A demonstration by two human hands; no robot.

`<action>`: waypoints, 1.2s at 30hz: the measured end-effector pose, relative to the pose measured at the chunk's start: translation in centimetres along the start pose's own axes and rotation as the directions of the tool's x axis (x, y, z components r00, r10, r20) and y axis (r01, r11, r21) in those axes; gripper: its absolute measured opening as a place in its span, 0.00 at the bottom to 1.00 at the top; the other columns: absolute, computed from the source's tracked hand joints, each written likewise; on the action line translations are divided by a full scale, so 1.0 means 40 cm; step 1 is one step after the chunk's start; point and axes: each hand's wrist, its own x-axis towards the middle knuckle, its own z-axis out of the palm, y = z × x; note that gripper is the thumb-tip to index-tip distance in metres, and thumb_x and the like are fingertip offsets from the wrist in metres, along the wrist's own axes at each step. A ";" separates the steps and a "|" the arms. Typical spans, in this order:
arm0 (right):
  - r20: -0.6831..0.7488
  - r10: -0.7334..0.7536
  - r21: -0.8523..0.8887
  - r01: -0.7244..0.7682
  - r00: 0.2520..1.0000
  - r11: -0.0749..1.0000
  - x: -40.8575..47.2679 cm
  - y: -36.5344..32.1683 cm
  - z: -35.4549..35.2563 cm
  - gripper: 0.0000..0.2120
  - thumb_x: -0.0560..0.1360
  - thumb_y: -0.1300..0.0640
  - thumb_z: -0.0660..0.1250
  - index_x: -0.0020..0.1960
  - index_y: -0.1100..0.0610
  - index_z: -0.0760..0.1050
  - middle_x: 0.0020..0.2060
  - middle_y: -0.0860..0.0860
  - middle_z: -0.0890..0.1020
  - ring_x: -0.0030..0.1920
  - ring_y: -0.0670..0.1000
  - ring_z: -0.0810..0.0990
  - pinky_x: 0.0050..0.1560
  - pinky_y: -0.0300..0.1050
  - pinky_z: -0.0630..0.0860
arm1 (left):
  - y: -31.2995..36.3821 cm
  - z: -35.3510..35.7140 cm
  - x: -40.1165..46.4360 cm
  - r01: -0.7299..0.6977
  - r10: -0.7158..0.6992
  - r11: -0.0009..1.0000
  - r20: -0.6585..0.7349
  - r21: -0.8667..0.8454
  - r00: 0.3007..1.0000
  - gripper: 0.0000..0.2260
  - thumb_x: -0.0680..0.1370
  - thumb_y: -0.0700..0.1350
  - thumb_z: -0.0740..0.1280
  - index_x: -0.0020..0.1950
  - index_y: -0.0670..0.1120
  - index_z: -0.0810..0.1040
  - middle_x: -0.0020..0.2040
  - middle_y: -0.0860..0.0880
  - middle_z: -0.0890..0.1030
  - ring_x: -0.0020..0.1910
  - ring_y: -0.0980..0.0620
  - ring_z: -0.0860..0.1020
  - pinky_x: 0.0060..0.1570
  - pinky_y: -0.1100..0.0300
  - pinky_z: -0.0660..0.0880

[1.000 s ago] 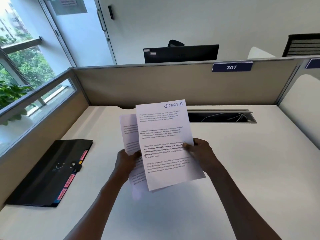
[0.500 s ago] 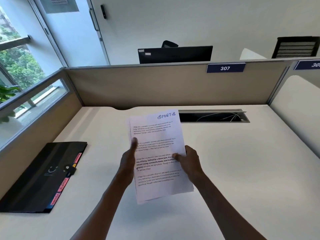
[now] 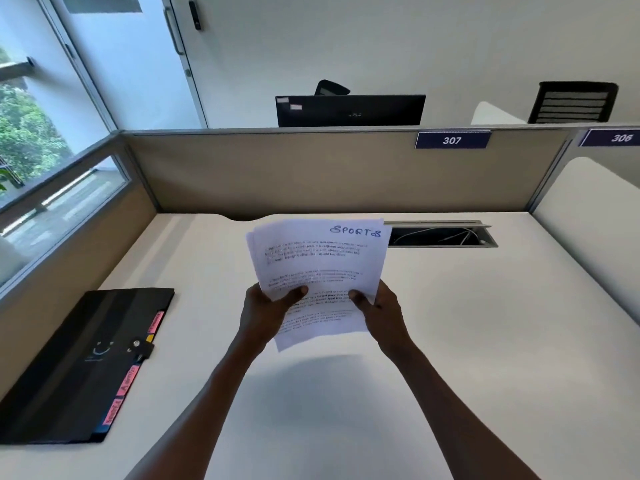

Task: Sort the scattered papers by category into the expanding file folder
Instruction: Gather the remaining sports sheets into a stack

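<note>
A small stack of white printed papers [image 3: 322, 271] is held above the smooth, off-white table [image 3: 485, 341], clear of its surface, with a soft shadow beneath. The top sheet carries blocks of small print and the handwritten heading "SPORTS" in blue at its upper right corner; edges of further sheets fan out slightly at the upper left. The left hand [image 3: 266, 313] grips the stack's lower left edge, thumb pressed across the face of the top sheet, fingers curled behind. The right hand [image 3: 381, 313] pinches the lower right edge in like manner, thumb on top. The expanding file folder [image 3: 79, 365], black, flat and rectangular, lies closed on the table to the left, well apart from the papers, with a snap tab at its edge and pink and yellow index tabs protruding along its right side. A beige fabric partition [image 3: 277, 174] bounds the table, bearing a blue plate marked 307 [image 3: 452, 140].
</note>
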 end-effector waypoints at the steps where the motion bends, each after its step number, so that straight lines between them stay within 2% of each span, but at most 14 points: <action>1: 0.014 0.015 0.008 -0.015 1.000 1.000 -0.005 0.008 0.007 0.12 0.76 0.57 0.69 0.60 0.51 0.76 0.53 0.47 0.83 0.54 0.48 0.81 0.53 0.47 0.80 | -0.011 -0.005 -0.002 0.021 -0.021 1.000 -0.003 0.018 1.000 0.13 0.67 0.49 0.81 0.49 0.48 0.84 0.45 0.53 0.87 0.45 0.53 0.85 0.45 0.53 0.83; 3: 0.015 0.048 0.013 -0.048 0.999 0.999 -0.015 0.028 0.022 0.13 0.76 0.57 0.70 0.60 0.52 0.76 0.52 0.48 0.84 0.53 0.48 0.82 0.53 0.50 0.80 | -0.040 -0.010 -0.003 0.062 -0.062 0.997 0.007 0.044 0.998 0.16 0.65 0.50 0.82 0.48 0.48 0.84 0.44 0.52 0.87 0.44 0.52 0.85 0.46 0.48 0.83; 6: -0.005 0.081 0.003 -0.081 0.997 0.997 -0.023 0.044 0.039 0.11 0.76 0.59 0.70 0.57 0.53 0.77 0.50 0.48 0.84 0.53 0.52 0.82 0.53 0.53 0.80 | -0.066 -0.009 -0.008 0.066 -0.068 0.996 0.027 0.054 0.997 0.14 0.66 0.48 0.81 0.48 0.48 0.84 0.45 0.52 0.87 0.44 0.52 0.85 0.47 0.43 0.83; 11: -0.011 0.046 0.016 -0.046 0.999 0.999 -0.007 0.016 0.052 0.10 0.75 0.57 0.70 0.56 0.50 0.78 0.50 0.48 0.84 0.52 0.52 0.82 0.51 0.52 0.80 | -0.049 -0.019 0.017 0.054 -0.054 0.999 -0.028 0.004 0.998 0.11 0.67 0.47 0.81 0.46 0.48 0.85 0.43 0.53 0.87 0.42 0.53 0.85 0.44 0.50 0.83; 14: -0.021 0.056 0.017 -0.055 0.998 0.998 -0.017 0.025 0.065 0.10 0.75 0.58 0.70 0.56 0.52 0.78 0.49 0.47 0.85 0.52 0.51 0.83 0.50 0.47 0.80 | -0.067 -0.026 0.020 0.066 -0.067 0.998 -0.046 -0.015 0.997 0.10 0.67 0.46 0.81 0.44 0.48 0.84 0.40 0.54 0.87 0.41 0.55 0.85 0.41 0.54 0.82; 17: -0.037 0.138 -0.006 -0.138 0.990 0.990 -0.057 0.072 0.084 0.12 0.75 0.62 0.69 0.57 0.53 0.78 0.49 0.45 0.85 0.51 0.46 0.83 0.49 0.42 0.77 | -0.112 -0.023 -0.002 0.118 -0.118 0.993 -0.027 0.017 0.993 0.09 0.67 0.45 0.81 0.42 0.49 0.83 0.37 0.56 0.86 0.37 0.59 0.84 0.40 0.55 0.80; 19: -0.036 0.151 -0.043 -0.152 0.988 0.987 -0.071 0.087 0.089 0.12 0.75 0.62 0.69 0.57 0.52 0.78 0.50 0.45 0.85 0.51 0.43 0.82 0.48 0.40 0.75 | -0.130 -0.028 -0.008 0.141 -0.140 0.989 -0.024 0.039 0.990 0.09 0.67 0.45 0.81 0.41 0.49 0.83 0.37 0.55 0.86 0.37 0.57 0.84 0.40 0.54 0.80; 22: -0.041 0.117 -0.157 -0.122 0.992 0.980 -0.050 0.067 0.090 0.11 0.75 0.60 0.70 0.56 0.54 0.78 0.49 0.46 0.84 0.48 0.41 0.81 0.45 0.36 0.74 | -0.122 -0.054 0.018 0.149 -0.150 0.987 0.007 0.066 0.989 0.14 0.66 0.48 0.82 0.46 0.46 0.83 0.42 0.50 0.86 0.42 0.50 0.85 0.43 0.50 0.82; 27: 0.033 0.002 -0.335 0.010 0.999 0.942 -0.024 0.021 0.127 0.14 0.71 0.50 0.69 0.54 0.54 0.76 0.46 0.44 0.82 0.45 0.36 0.79 0.39 0.26 0.70 | -0.096 -0.124 0.050 0.172 -0.165 0.983 0.112 -0.060 0.980 0.14 0.68 0.42 0.80 0.51 0.43 0.84 0.46 0.47 0.87 0.46 0.45 0.86 0.50 0.44 0.82; 29: 0.041 -0.003 -0.356 0.017 0.999 0.934 -0.022 0.014 0.156 0.15 0.72 0.50 0.69 0.55 0.55 0.76 0.47 0.46 0.82 0.45 0.37 0.79 0.39 0.26 0.70 | -0.085 -0.156 0.048 0.195 -0.178 0.976 0.162 -0.095 0.971 0.14 0.69 0.42 0.79 0.53 0.42 0.84 0.48 0.46 0.87 0.47 0.45 0.86 0.51 0.45 0.82; 31: 0.027 0.015 -0.362 -0.005 1.000 0.932 -0.024 0.017 0.182 0.12 0.74 0.54 0.70 0.56 0.57 0.76 0.47 0.47 0.82 0.45 0.38 0.78 0.38 0.26 0.70 | -0.085 -0.197 0.055 0.235 -0.213 0.967 0.193 -0.101 0.958 0.15 0.71 0.46 0.78 0.55 0.43 0.83 0.48 0.47 0.87 0.48 0.46 0.86 0.50 0.51 0.82; 33: -0.011 0.042 -0.322 -0.044 0.999 0.946 -0.029 0.025 0.200 0.10 0.75 0.58 0.70 0.56 0.57 0.77 0.47 0.48 0.83 0.45 0.39 0.79 0.37 0.27 0.71 | -0.111 -0.264 0.075 0.293 -0.278 0.951 0.141 -0.098 0.950 0.19 0.72 0.55 0.76 0.57 0.44 0.81 0.49 0.48 0.87 0.46 0.49 0.86 0.47 0.55 0.81; 35: -0.071 0.076 -0.262 -0.092 0.995 0.961 -0.041 0.033 0.207 0.10 0.74 0.58 0.71 0.55 0.56 0.78 0.47 0.49 0.84 0.45 0.45 0.81 0.41 0.35 0.74 | -0.158 -0.349 0.094 0.311 -0.311 0.950 -0.074 -0.013 0.948 0.23 0.71 0.60 0.75 0.57 0.46 0.80 0.50 0.48 0.86 0.44 0.51 0.85 0.45 0.54 0.79; 36: -0.101 0.095 -0.241 -0.117 0.990 0.964 -0.048 0.036 0.210 0.11 0.73 0.56 0.71 0.55 0.55 0.78 0.48 0.49 0.84 0.46 0.48 0.82 0.43 0.41 0.77 | -0.188 -0.398 0.099 0.307 -0.281 0.945 -0.202 0.110 0.938 0.23 0.70 0.59 0.76 0.58 0.46 0.80 0.51 0.48 0.86 0.46 0.50 0.84 0.48 0.53 0.79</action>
